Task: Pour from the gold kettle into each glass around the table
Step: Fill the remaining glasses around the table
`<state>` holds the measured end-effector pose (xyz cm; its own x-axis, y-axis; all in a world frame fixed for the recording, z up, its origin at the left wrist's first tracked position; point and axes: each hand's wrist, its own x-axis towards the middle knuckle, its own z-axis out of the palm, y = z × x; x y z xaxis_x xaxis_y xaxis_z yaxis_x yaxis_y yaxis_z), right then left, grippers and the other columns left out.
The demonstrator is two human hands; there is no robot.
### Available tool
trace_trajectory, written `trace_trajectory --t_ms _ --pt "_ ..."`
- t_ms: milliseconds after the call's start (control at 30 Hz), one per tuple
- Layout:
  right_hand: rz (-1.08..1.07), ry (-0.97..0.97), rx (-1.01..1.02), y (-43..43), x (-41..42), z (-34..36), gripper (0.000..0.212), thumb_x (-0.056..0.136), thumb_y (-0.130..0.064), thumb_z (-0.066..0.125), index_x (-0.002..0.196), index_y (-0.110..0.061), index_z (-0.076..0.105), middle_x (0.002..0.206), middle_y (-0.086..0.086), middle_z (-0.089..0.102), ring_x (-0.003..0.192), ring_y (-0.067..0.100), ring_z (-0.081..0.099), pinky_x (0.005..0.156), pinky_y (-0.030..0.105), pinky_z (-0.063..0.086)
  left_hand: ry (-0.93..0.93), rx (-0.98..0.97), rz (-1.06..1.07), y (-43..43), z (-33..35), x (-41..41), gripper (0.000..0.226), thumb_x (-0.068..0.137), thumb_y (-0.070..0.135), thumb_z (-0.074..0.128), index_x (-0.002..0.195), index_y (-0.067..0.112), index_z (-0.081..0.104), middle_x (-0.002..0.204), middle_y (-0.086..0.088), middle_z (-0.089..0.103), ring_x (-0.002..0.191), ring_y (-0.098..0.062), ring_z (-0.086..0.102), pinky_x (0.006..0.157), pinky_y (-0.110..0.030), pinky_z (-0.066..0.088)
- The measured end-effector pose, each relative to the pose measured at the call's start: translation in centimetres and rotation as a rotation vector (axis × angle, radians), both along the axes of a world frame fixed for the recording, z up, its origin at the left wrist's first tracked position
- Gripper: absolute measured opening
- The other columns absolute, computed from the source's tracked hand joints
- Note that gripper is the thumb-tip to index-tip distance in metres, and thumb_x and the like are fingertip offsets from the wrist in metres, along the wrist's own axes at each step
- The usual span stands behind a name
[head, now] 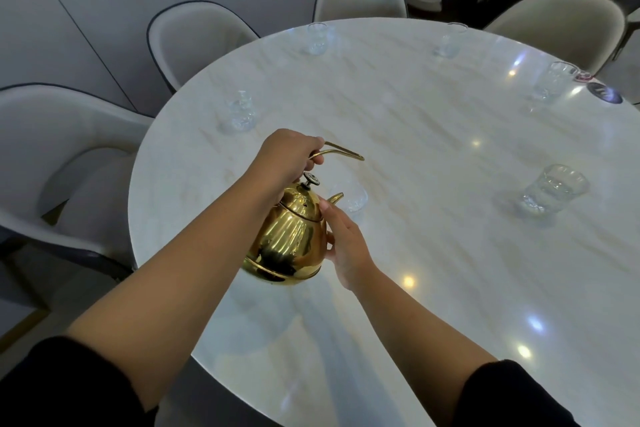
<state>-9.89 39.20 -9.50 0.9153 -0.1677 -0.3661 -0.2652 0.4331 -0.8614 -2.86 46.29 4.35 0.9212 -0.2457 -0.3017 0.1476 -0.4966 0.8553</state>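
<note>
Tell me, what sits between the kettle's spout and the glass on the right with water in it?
Nothing: in the head view only bare marble table runs from the gold kettle's spout to the filled glass. The glass being poured into sits right at the spout.

Both arms wear black sleeves pushed up past the elbows, so the forearms are bare from there down. The left hand [287, 158] and right hand [346, 246] are bare too, with no gloves. The sleeve fabric looks plain and dark, with no visible pattern or marking.
</note>
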Motion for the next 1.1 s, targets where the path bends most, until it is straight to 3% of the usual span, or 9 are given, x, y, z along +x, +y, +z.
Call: trace_trajectory --t_ms 167,400,533,633,767,1100 --pt "-0.006 0.014 0.021 0.2 0.0 0.1 0.032 0.092 -0.046 0.052 0.117 -0.032 0.066 0.113 -0.007 0.067 0.116 0.02 0.056 0.09 0.042 0.053 0.004 0.023 -0.011 -0.2 0.2 0.3 0.034 0.093 0.021 0.051 0.063 0.009 0.056 0.038 0.008 0.042 0.037 -0.007 0.033 0.047 -0.02 0.028" --pt "-0.009 0.012 0.051 0.4 -0.1 0.4 0.023 0.093 -0.045 0.051 0.106 -0.035 0.067 0.106 -0.009 0.067 0.108 0.017 0.057 0.077 0.034 0.053 0.004 0.041 -0.034 -0.3 0.3 0.3 0.034 0.095 0.02 0.049 0.064 0.008 0.056 0.05 0.001 0.043 0.044 -0.011 0.031 0.049 -0.02 0.028" --pt "-0.012 0.015 0.065 0.6 -0.2 0.8 0.02 0.094 -0.043 0.05 0.099 -0.035 0.067 0.107 -0.008 0.065 0.107 0.016 0.056 0.075 0.032 0.053 0.019 0.046 -0.052 -0.3 0.4 0.5 0.032 0.095 0.02 0.049 0.066 0.008 0.056 0.03 0.01 0.043 0.028 -0.005 0.03 0.035 -0.013 0.028" --pt "-0.023 0.016 0.071 0.6 -0.2 1.0 0.018 0.094 -0.042 0.051 0.096 -0.034 0.066 0.107 -0.007 0.064 0.111 0.019 0.054 0.076 0.034 0.053 0.027 0.042 -0.055 -0.4 0.5 0.6 0.03 0.094 0.019 0.048 0.067 0.007 0.055 0.029 0.01 0.043 0.025 -0.005 0.028 0.032 -0.012 0.027" --pt "-0.038 0.01 0.09 0.5 -0.4 1.1 0.015 0.095 -0.04 0.051 0.091 -0.033 0.064 0.108 -0.005 0.063 0.119 0.026 0.051 0.088 0.042 0.049 0.021 0.065 -0.059 -0.6 0.6 0.5 0.033 0.095 0.02 0.049 0.065 0.008 0.056 0.048 0.002 0.042 0.034 -0.007 0.029 0.038 -0.016 0.028" --pt "-0.054 0.022 0.121 0.3 -0.4 1.2 0.014 0.091 -0.042 0.057 0.09 -0.033 0.068 0.111 -0.002 0.064 0.121 0.028 0.051 0.089 0.044 0.051 0.031 0.075 -0.066 -1.1 0.9 0.4 0.033 0.096 0.022 0.049 0.066 0.008 0.055 0.051 0.001 0.042 0.038 -0.009 0.029 0.039 -0.017 0.027"
